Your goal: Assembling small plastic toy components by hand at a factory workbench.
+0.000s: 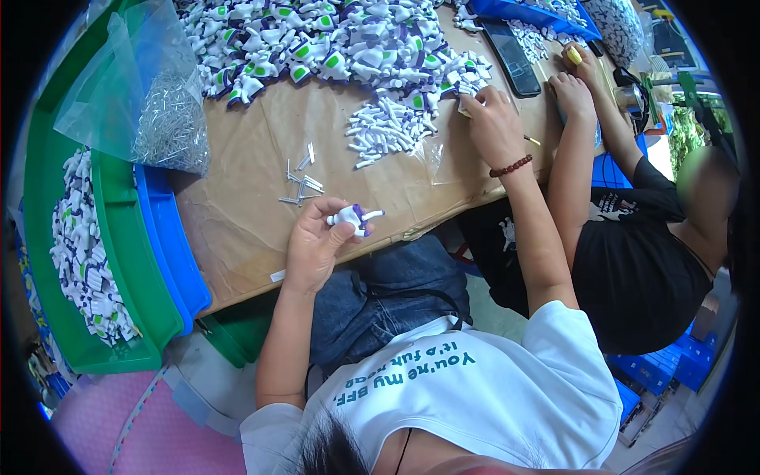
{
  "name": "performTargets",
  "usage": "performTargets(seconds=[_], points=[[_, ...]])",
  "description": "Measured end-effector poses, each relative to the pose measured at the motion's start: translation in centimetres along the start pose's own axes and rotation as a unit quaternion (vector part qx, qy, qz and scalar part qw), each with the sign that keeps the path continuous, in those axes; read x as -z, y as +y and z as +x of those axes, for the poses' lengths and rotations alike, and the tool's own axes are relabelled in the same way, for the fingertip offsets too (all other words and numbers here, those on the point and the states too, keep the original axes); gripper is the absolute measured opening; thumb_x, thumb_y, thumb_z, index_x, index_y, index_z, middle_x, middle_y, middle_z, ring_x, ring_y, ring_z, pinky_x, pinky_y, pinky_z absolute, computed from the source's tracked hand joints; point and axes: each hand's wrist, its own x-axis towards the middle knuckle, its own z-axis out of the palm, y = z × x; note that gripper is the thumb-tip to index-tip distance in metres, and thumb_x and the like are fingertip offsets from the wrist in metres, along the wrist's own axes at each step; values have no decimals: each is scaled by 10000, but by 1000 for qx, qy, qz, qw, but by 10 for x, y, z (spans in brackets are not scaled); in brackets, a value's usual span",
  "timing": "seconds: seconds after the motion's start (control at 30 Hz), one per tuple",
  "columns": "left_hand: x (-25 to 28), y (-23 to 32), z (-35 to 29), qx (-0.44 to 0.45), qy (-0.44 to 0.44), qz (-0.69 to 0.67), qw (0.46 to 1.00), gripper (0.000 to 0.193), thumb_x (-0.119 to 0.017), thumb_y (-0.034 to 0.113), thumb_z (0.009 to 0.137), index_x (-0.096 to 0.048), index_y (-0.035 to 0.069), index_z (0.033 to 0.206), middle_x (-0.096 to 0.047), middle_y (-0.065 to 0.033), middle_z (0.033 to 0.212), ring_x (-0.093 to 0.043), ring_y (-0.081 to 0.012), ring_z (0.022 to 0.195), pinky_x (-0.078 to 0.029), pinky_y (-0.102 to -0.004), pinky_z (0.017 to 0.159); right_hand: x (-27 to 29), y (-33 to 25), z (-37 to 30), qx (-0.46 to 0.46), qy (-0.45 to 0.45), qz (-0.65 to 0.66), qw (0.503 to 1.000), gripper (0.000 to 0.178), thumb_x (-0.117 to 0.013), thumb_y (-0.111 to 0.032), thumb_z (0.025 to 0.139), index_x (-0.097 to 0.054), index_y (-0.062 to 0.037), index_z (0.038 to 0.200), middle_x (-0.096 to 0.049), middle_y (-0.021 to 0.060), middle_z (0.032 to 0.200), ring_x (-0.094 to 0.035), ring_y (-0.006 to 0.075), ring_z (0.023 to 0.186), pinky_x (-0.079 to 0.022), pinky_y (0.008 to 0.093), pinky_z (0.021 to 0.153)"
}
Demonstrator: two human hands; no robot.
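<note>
My left hand [309, 252] is closed around a small white and purple toy figure body [345, 218], with a thin white limb sticking out to the right. It is held just above the table's near edge. My right hand [497, 133] reaches across the table to the right end of the toy pile. Its fingers are pinched together near a small pale yellowish bit, and I cannot make out what they hold. Left of it lies a heap of small white limb pieces [389, 131]. Several loose metal pins [302, 188] lie beyond my left hand.
A large pile of white, purple and green toy bodies [317, 43] covers the far table. At left are a clear bag of pins [168, 127], a green tray [138, 269] of parts and a blue tray [170, 245]. A phone [512, 59] and a co-worker's hands [573, 96] are at right.
</note>
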Motion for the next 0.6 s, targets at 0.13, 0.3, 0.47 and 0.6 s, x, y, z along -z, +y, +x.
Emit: performTargets(seconds=[0.13, 0.3, 0.47, 0.6], points=[[1, -1, 0, 5, 2, -9, 1000, 256, -652, 102, 824, -518, 53, 1036, -592, -65, 941, -649, -197, 842, -554, -236, 698, 2, 1, 3, 50, 33, 80, 995, 162, -626, -95, 703, -668, -115, 859, -566, 62, 902, -558, 248, 867, -487, 363, 688], [4, -3, -1, -10, 11, -11, 1000, 263, -646, 135, 833, -511, 57, 1045, -609, -74, 940, -645, -188, 838, -538, -219, 673, 15, -26, 1, -43, 44, 333, 941, 125, -668, -75, 752, -662, -70, 877, -593, 41, 815, -561, 127, 665, -468, 266, 607], [-1, -2, 3, -15, 29, -46, 998, 255, -621, 143, 854, -514, 48, 1065, -613, -82, 952, -642, -197, 834, -529, -212, 658, 45, -71, -14, -81, -122, 589, 795, 114, -649, -40, 798, -617, -10, 903, -610, 7, 800, -533, 41, 703, -438, 204, 618], [-4, 1, 4, -13, 41, -61, 997, 260, -633, 143, 847, -520, 23, 1048, -612, -86, 969, -644, -194, 836, -514, -222, 681, 47, -109, -24, -58, -157, 643, 747, 154, -624, -19, 822, -620, 8, 974, -630, 31, 916, -572, 76, 814, -459, 216, 727]])
